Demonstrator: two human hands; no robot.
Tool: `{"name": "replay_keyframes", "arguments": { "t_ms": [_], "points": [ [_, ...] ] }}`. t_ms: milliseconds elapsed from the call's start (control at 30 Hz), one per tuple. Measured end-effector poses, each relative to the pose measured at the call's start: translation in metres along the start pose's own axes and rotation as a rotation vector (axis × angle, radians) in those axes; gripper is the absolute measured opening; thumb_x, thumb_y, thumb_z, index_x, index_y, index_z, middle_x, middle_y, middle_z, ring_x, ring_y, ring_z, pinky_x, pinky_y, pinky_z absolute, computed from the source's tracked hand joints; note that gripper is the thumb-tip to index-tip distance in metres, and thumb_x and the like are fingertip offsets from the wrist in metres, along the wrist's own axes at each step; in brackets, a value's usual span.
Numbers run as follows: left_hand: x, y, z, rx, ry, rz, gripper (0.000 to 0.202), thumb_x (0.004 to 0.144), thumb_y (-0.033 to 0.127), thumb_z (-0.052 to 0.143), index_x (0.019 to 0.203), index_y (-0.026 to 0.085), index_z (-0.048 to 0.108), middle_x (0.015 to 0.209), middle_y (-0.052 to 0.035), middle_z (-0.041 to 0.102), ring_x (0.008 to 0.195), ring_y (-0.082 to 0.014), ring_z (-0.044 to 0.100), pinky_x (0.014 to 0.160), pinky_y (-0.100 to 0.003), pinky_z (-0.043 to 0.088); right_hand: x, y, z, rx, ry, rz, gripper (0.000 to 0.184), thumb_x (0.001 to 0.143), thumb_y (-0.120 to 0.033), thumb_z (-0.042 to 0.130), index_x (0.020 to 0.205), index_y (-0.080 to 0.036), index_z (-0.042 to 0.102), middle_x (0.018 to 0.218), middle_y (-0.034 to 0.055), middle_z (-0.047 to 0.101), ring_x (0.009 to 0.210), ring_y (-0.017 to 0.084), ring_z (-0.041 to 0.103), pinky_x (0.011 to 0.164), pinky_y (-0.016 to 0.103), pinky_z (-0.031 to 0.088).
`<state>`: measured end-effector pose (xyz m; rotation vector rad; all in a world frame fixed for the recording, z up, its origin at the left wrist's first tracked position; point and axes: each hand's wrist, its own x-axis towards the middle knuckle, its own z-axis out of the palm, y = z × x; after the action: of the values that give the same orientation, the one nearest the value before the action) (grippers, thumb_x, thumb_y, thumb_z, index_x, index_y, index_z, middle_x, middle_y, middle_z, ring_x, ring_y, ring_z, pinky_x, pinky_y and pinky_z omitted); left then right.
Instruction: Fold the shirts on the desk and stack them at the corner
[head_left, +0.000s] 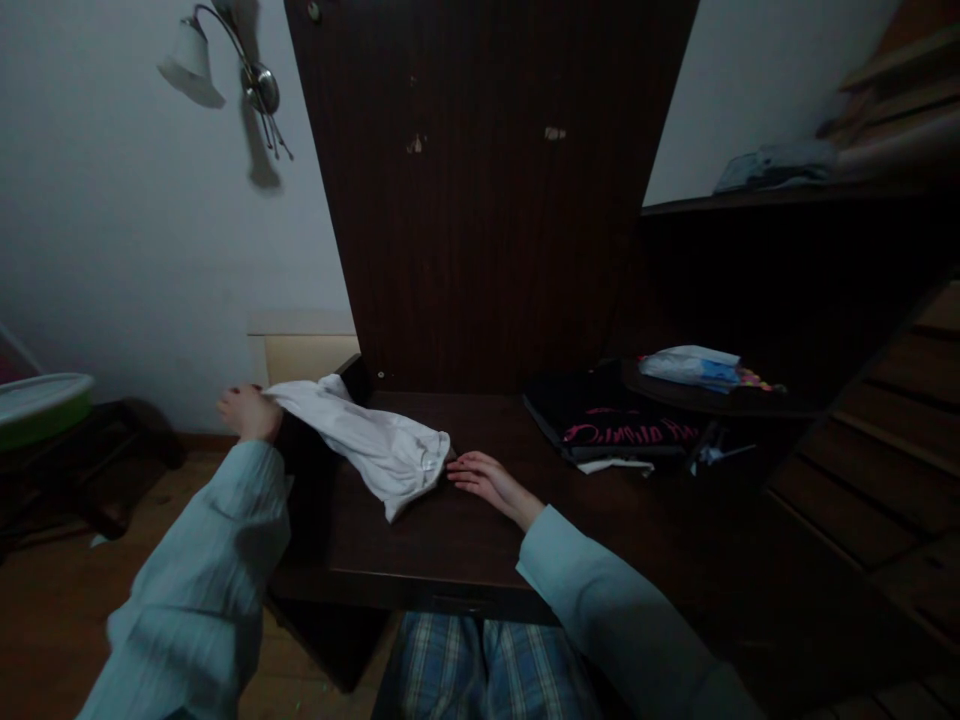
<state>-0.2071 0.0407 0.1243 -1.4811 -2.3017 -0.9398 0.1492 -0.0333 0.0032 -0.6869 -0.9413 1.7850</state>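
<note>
1. My left hand (247, 412) pinches the far-left end of the white cloth (375, 445) at the left edge of the tabletop (450, 530); its fingers are curled round the fabric.
2. My right hand (487, 480) lies flat, fingers spread and together on the wood, its fingertips touching the cloth's near-right end.
3. The cloth lies crumpled across the left part of the tabletop, running from my left hand down to my right.
4. To handle it well, I judge I need to keep the right hand pressing that end down as an anchor while the left draws the fabric taut, so the wrinkles pull out evenly and nothing slides off the left edge.
5. A firmer pinch on the left seems wise, since that end hangs partly beyond the tabletop.
6. Containers: a round dark tray (712, 398) sits far right, holding a pale plastic packet (694, 365) with something colourful just beside it; I cannot tell what.
7. A folded black garment (615, 425) with pink lettering lies just left of the tray, well apart from my hands.
8. A basin (37, 400) stands far left; its contents are hidden.
</note>
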Motion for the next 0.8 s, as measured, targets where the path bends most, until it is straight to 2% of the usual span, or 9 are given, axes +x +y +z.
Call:
{"name": "replay_keyframes", "arguments": {
  "t_ms": [67,200,267,367,467,567,667,733,800],
  "points": [
    [-0.003,0.004,-0.006,0.073,-0.031,0.052,0.037,0.077,0.019,0.044,0.110,0.005,0.052,0.115,-0.0210,0.051,0.106,-0.0334,0.048,0.080,-0.042,0.043,0.001,-0.001,0.000,0.000,0.024,-0.014,0.025,0.058,-0.025,0.071,0.076,-0.017,0.056,0.083,0.0056,0.068,0.077,0.017,0.064,0.076,0.031,0.046],
    [-0.015,0.019,-0.005,0.255,-0.422,0.353,0.040,0.076,0.029,0.050,0.114,0.016,0.053,0.096,-0.0120,0.064,0.090,-0.0270,0.059,0.073,-0.034,0.046,0.001,-0.001,0.000,-0.030,0.022,-0.010,0.023,0.060,-0.025,0.069,0.076,-0.017,0.056,0.079,0.0063,0.069,0.074,0.016,0.065,0.074,0.031,0.045],
    [-0.023,0.025,0.003,0.363,-0.509,0.483,0.046,0.072,0.025,0.055,0.118,0.016,0.052,0.096,-0.0139,0.065,0.092,-0.0294,0.060,0.074,-0.035,0.045,0.000,0.000,0.000,-0.036,0.018,-0.014,0.022,0.060,-0.026,0.068,0.076,-0.017,0.056,0.077,0.0058,0.069,0.072,0.016,0.064,0.074,0.031,0.045],
    [-0.034,0.029,0.017,0.408,-0.433,0.637,0.034,0.076,0.015,0.044,0.107,0.011,0.058,0.100,-0.0197,0.061,0.095,-0.0316,0.058,0.075,-0.039,0.045,0.000,0.000,0.000,-0.037,0.028,-0.021,0.022,0.060,-0.026,0.068,0.076,-0.017,0.055,0.075,0.0046,0.069,0.071,0.015,0.064,0.073,0.030,0.045],
    [-0.036,0.030,0.029,0.386,-0.306,0.622,0.033,0.079,0.011,0.032,0.096,0.008,0.061,0.099,-0.0214,0.059,0.093,-0.0309,0.059,0.073,-0.039,0.046,0.000,0.000,0.001,-0.046,0.048,-0.008,0.023,0.058,-0.026,0.068,0.075,-0.017,0.056,0.070,0.0037,0.069,0.067,0.014,0.064,0.068,0.027,0.045],
    [-0.026,0.035,0.037,0.273,-0.244,0.591,0.037,0.079,0.015,0.035,0.109,0.009,0.054,0.106,-0.0184,0.058,0.098,-0.0269,0.057,0.081,-0.036,0.045,0.001,-0.001,0.001,-0.072,0.054,0.014,0.023,0.056,-0.027,0.068,0.073,-0.017,0.056,0.064,0.0025,0.067,0.060,0.013,0.062,0.060,0.024,0.043],
    [-0.014,0.042,0.041,0.143,-0.268,0.662,0.050,0.076,0.020,0.042,0.125,0.011,0.041,0.122,-0.0160,0.051,0.112,-0.0246,0.049,0.090,-0.033,0.041,0.001,0.000,0.000,-0.067,0.059,0.004,0.024,0.056,-0.028,0.068,0.073,-0.017,0.056,0.064,0.0021,0.067,0.059,0.012,0.061,0.059,0.024,0.042],
    [-0.009,0.045,0.042,0.117,-0.283,0.610,0.047,0.075,0.021,0.042,0.120,0.009,0.046,0.120,-0.0180,0.053,0.111,-0.0263,0.050,0.090,-0.035,0.041,0.001,0.000,0.000,-0.062,0.067,-0.005,0.023,0.057,-0.028,0.068,0.073,-0.017,0.056,0.064,0.0019,0.067,0.060,0.012,0.061,0.059,0.024,0.042],
    [-0.011,0.045,0.046,0.093,-0.302,0.474,0.036,0.073,0.023,0.045,0.103,0.007,0.057,0.103,-0.0211,0.061,0.099,-0.0301,0.057,0.083,-0.039,0.044,0.001,0.001,-0.001,-0.069,0.067,-0.006,0.022,0.058,-0.028,0.067,0.074,-0.017,0.056,0.065,0.0019,0.067,0.060,0.012,0.061,0.060,0.024,0.042]
  ]
}}
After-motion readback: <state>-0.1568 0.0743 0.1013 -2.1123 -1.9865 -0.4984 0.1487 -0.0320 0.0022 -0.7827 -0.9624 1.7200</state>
